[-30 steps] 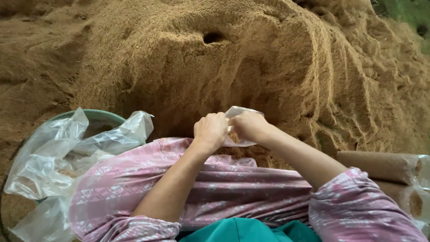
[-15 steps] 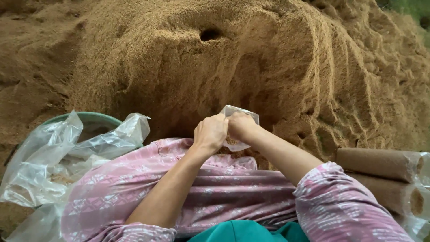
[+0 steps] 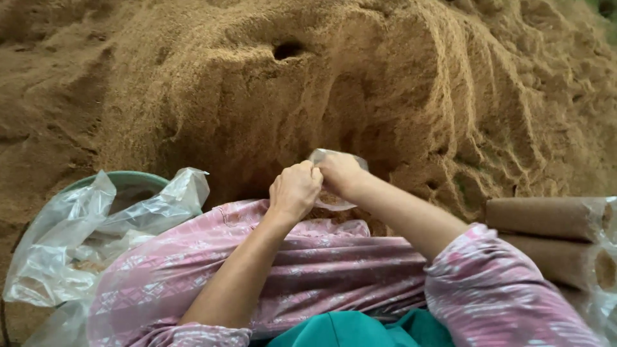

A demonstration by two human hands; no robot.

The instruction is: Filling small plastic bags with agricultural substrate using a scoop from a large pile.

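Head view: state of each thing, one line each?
Small bag: held by both hands, some brown fill inside.
Left hand: closed on the bag.
Right hand: closed on the bag.
Basin: upright, loose clear bags piled in it.
Packed rolls: lying on their sides, stacked.
Sawdust heap: loose, a hole near the top.

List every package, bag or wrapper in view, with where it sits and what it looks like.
Small clear plastic bag: held between left hand and right hand, some brown fill inside.
Crumpled clear plastic bags: lower left, over a green basin.
Packed brown cylinders: right edge, stacked lying down, wrapped in clear plastic.
No labels, signs or screens.
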